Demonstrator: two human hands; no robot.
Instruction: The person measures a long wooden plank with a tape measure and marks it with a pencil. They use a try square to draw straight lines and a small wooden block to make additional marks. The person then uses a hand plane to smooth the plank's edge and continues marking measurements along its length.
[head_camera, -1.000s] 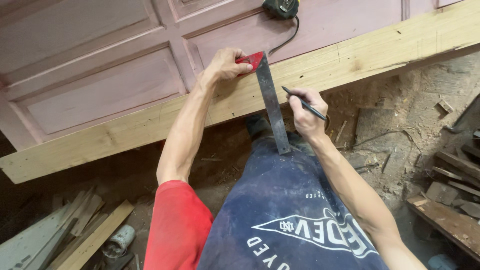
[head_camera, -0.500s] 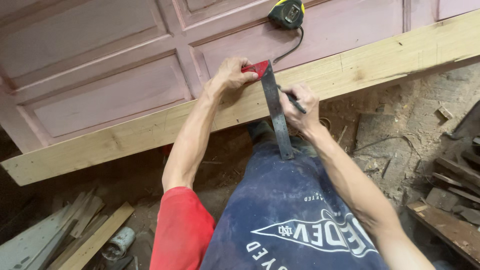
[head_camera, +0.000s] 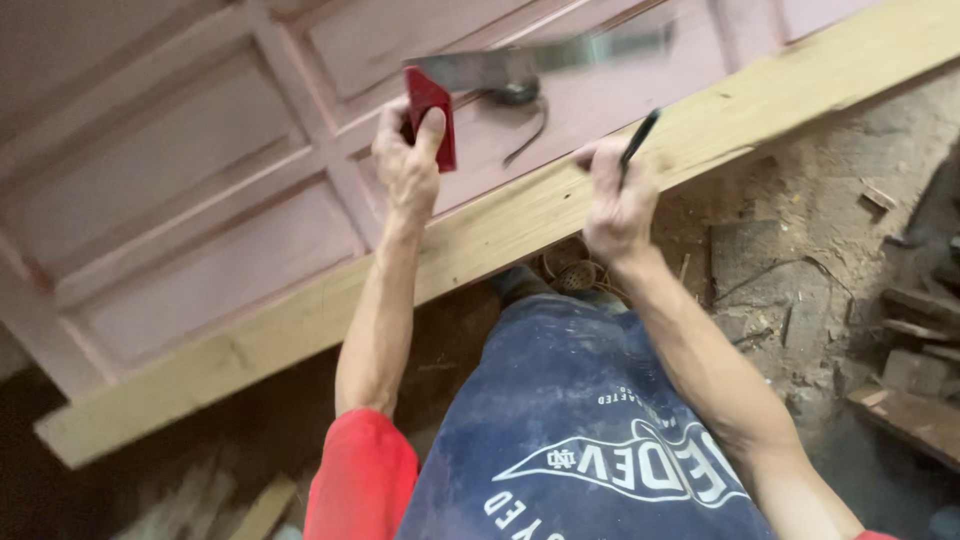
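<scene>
A: Left hand (head_camera: 408, 165)?
B: Closed around the red stock of a try square (head_camera: 433, 125), thumb across the stock's face. Square lifted clear of the plank (head_camera: 520, 215), over the pink panelled door (head_camera: 190, 190). Steel blade running right from the stock, blurred, level above the door.

A: Right hand (head_camera: 618, 205)?
B: Curled shut on a dark pencil (head_camera: 636, 145), tip pointing up and right. Fist over the near edge of the plank, at its middle; touching the wood or not, cannot tell.

A: Plank?
B: Pale, long, lying diagonally from lower left to upper right, resting along the door's edge.

A: Between the hands?
B: Tape measure (head_camera: 515, 90) on the door, partly behind the blade, dark cord trailing down toward the plank.

A: Below?
B: Dirt floor (head_camera: 800, 260) with chips and dust; wood offcuts (head_camera: 915, 350) at right, well apart from both hands. Blue garment and red sleeve in the foreground.
</scene>
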